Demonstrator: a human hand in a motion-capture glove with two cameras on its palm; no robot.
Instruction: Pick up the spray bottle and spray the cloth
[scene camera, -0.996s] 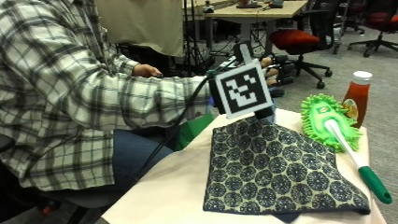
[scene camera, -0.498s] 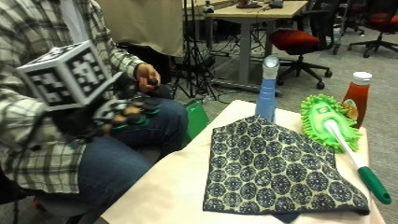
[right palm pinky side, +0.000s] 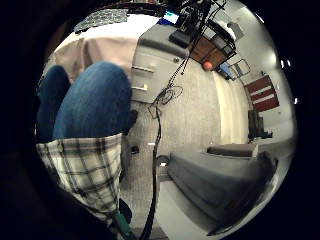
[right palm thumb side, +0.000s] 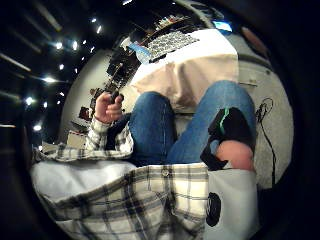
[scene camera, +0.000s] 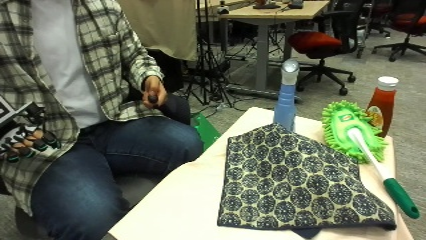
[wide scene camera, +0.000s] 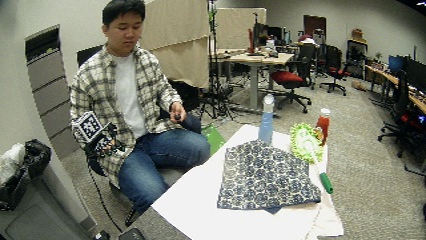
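Withdrawn right hand (scene camera: 25, 144) hangs well apart from spray bottle (scene camera: 287, 95).

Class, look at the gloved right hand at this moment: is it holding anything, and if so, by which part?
Nothing. The gloved right hand hangs by the person's side, away from the table, fingers loosely curled around nothing. The spray bottle stands untouched behind the cloth.

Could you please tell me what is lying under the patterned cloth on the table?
The patterned cloth lies on the table's pale covering. A dark corner pokes out beneath its near edge; the rest is covered.
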